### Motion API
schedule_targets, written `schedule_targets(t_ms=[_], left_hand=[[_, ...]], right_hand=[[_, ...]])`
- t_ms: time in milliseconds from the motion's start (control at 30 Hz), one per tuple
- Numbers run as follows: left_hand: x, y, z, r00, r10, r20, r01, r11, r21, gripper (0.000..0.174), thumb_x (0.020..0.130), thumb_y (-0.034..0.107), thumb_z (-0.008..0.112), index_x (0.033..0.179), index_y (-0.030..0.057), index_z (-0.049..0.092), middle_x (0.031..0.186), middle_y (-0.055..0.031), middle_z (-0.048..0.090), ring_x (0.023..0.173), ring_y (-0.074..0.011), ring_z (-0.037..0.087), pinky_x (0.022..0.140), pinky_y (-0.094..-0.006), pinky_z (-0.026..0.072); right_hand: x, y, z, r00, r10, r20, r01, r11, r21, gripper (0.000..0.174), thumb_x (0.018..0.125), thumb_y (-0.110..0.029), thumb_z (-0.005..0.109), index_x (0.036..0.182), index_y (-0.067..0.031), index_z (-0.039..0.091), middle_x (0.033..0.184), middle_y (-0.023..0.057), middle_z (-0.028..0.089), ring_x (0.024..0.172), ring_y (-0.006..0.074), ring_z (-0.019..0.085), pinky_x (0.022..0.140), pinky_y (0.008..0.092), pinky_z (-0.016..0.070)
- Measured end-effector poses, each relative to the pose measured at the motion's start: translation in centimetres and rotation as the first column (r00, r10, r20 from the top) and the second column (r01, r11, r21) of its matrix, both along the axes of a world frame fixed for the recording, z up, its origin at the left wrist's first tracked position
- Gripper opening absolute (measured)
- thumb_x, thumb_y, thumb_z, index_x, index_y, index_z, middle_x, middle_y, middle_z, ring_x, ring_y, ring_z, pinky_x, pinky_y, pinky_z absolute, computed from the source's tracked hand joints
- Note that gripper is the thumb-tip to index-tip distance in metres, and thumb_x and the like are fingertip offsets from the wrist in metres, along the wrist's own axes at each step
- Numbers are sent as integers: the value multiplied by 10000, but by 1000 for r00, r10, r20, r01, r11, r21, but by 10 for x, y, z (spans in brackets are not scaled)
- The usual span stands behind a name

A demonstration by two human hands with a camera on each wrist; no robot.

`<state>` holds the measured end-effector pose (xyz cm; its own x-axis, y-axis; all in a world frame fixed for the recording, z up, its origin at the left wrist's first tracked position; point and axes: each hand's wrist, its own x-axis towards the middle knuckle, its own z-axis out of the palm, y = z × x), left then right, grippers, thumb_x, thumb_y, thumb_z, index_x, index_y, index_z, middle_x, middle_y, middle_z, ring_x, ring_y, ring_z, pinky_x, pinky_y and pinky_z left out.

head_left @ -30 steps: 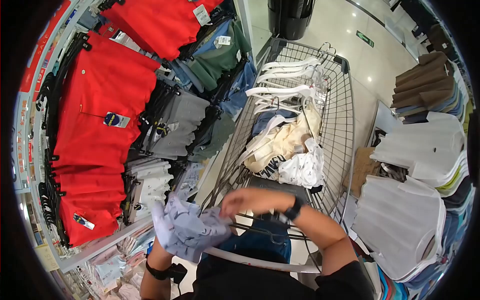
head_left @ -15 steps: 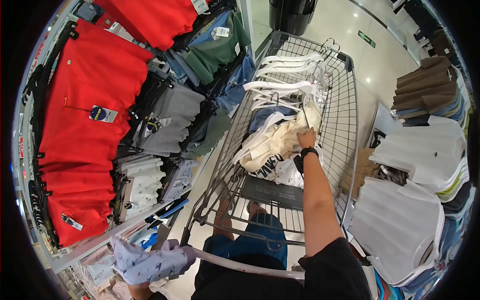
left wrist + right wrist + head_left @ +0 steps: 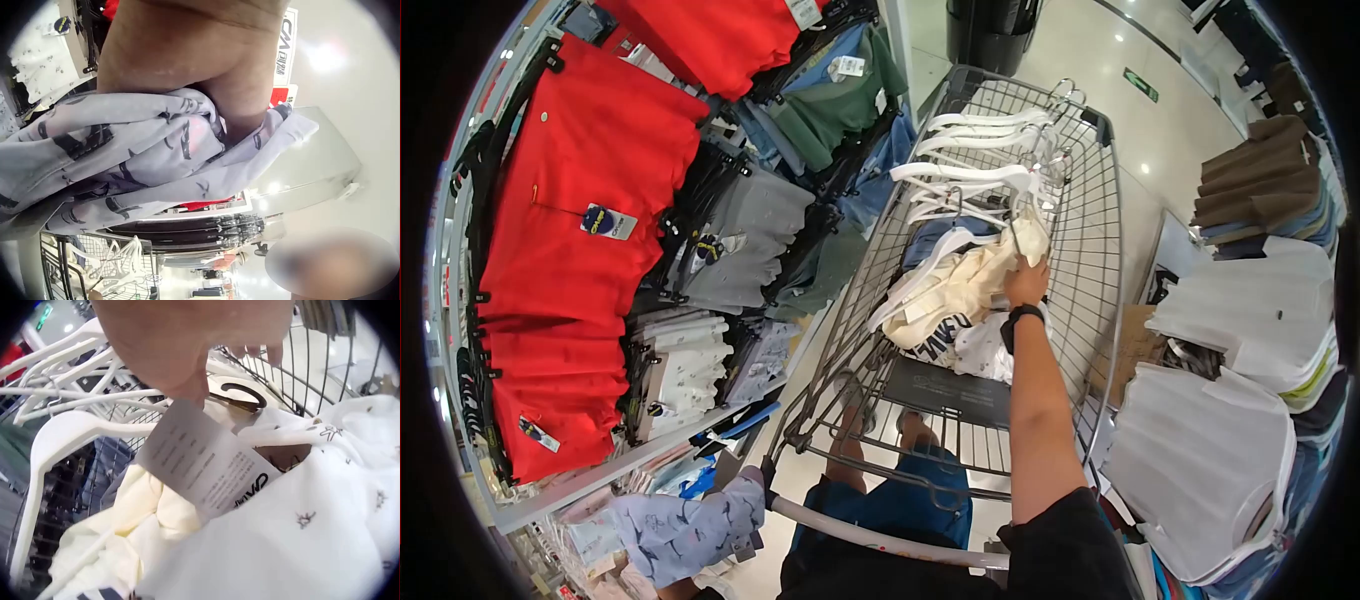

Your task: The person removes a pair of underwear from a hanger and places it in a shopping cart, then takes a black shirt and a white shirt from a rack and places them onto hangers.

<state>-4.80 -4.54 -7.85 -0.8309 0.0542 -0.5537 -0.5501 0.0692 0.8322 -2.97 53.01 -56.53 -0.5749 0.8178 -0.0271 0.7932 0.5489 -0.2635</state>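
A lavender garment with a dark print is bunched over my left hand, left of the cart handle. In the left wrist view, the palm and thumb of my left hand run into its folds, which hide the fingers. My right hand reaches into the shopping cart, at a cream garment with dark lettering. Seen from the right wrist, the thumb touches a white printed tag, fingers spread apart beyond it. A dark hanger hook lies just below the hand, beside a white patterned garment.
White hangers fill the far half of the wire cart. On the left stands a rack with red garments, grey shorts and white patterned shorts. White tops hang at the right.
My right hand has gone from beside the lavender garment forward into the cart. My left hand, with that garment, has moved down and left. In the last half second little has moved.
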Motion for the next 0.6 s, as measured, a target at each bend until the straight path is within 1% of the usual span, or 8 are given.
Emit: schedule_targets(t_ms=[33,67,100,167,200,433,567,600], left_hand=[[5,-6,3,1000,3,2,-3,1000,2,487,976,333,500,1320,-8,455,1242,-155,572,1097,-285,590,938,-421,469],[12,-11,2,1000,1,2,-1,1000,5,495,980,336,495,1328,-12,450,1252,-158,571,1106,-288,590,946,-423,469],[19,-19,5,1000,3,2,-3,1000,9,503,984,340,490,1337,-17,446,1261,-161,570,1116,-290,590,955,-424,468],[32,-34,6,1000,-17,-3,17,1000,26,520,993,347,480,1353,-25,437,1281,-168,569,1135,-296,591,971,-428,468],[36,-39,7,1000,-27,-14,27,999,40,528,997,351,475,1361,-29,432,1291,-172,568,1144,-298,591,980,-430,467],[31,-17,30,990,134,44,-135,990,27,607,1034,459,389,1350,-55,451,1280,-161,594,1149,-280,603,999,-401,465],[26,-18,43,984,176,40,-179,978,107,633,1038,496,336,1301,-56,499,1255,-159,612,1124,-254,618,985,-382,469],[25,-14,47,989,149,25,-151,980,128,636,1037,500,335,1291,-58,506,1253,-159,613,1121,-255,619,986,-382,468]], right_hand=[[3,-1,-18,999,35,-8,-34,996,79,349,763,-199,680,1110,-188,711,1158,215,576,1148,368,543,967,428,480],[5,17,-44,992,105,66,-74,928,-365,364,801,-257,656,1162,-274,692,1179,200,577,1135,380,555,963,468,489],[4,13,-51,992,115,58,-85,922,-377,340,846,-243,604,1172,-187,683,1193,192,575,1089,394,583,915,498,511],[6,9,-50,985,109,137,-68,958,-277,316,870,-176,551,1140,-71,676,1202,192,572,1036,409,612,876,500,528],[5,5,-28,991,98,93,-75,972,-223,319,882,-140,497,1102,-15,693,1094,226,660,982,398,642,859,482,519],[32,1,100,971,168,-168,-189,975,-119,371,794,19,503,1099,-53,702,1017,211,694,942,382,668,838,439,523],[57,-2,188,872,231,-432,-280,959,-53,395,812,112,457,1110,-19,681,1077,186,692,1022,334,658,906,384,503],[62,-3,209,779,190,-598,-290,954,-74,391,823,122,450,1109,-14,680,1075,167,697,1015,299,659,897,367,505]])
